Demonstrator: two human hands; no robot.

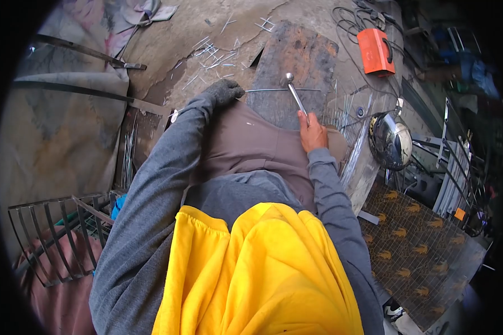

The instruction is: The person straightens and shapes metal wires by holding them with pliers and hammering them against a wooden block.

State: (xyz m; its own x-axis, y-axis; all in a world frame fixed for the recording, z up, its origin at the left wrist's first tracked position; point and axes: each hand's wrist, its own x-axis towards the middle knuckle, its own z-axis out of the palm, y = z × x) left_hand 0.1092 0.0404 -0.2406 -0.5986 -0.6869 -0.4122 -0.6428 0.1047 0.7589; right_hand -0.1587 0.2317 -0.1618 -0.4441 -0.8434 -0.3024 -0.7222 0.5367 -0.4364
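My left hand [224, 92], in a dark grey glove, is closed around a thin metal rod [265, 90]. The rod reaches out to the right across a dark, rust-stained plate [299, 47] on the ground. My bare right hand [314, 134] grips the handle of a hammer [297, 99] with a shiny, ball-like steel head. That head overlaps the rod's far part in this view, just above the plate. Both hands are over my brown-trousered lap.
Short cut rods [211, 56] lie scattered beyond my left hand. Long thin rods [355, 151] lie to my right beside a welding helmet [394, 142]. An orange machine [376, 52] with cables stands farther back. A metal grille [50, 240] is at lower left, a patterned board [413, 245] at lower right.
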